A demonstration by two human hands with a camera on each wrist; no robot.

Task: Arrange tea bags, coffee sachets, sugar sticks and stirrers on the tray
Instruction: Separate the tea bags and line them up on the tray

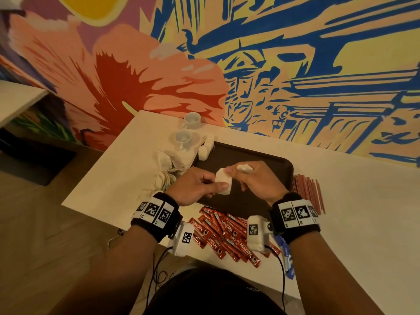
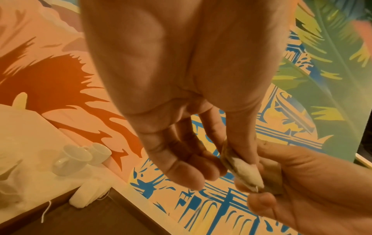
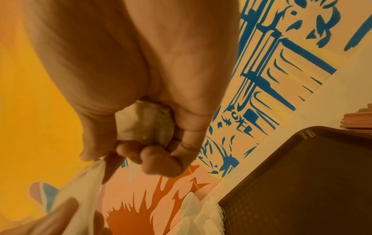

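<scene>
White paper fills both hands above the dark brown tray [image 1: 268,164]. The left hand [image 1: 193,187] pinches a flat tea bag [image 1: 223,184] between thumb and curled fingers [image 2: 181,171], and the right hand [image 1: 256,178] nips the same bag's upper corner between thumb and forefinger. The right hand's other fingers [image 3: 159,160] are curled tight round a second, crumpled tea bag [image 3: 145,122] pressed into the palm; its end pokes out past the knuckles in the head view.

Beyond the left fingers, a short row of tea bags [image 1: 205,147] stands at the tray's far left corner, touching its rim. To the outer side of the left fingers, loose tea bags [image 1: 164,171] lie heaped on the pale bench [image 1: 352,223], and two white cups [image 1: 187,130] sit past them toward the painted wall [image 1: 272,53]. Behind both wrists, red coffee sachets [image 1: 225,233] are scattered along the bench's near edge, just beside the tray. To the outer side of the right hand, a bundle of reddish stirrers [image 1: 309,189] lies against the tray's right rim. A blue packet [image 1: 286,255] shows under the right wrist; what it is cannot be told.
</scene>
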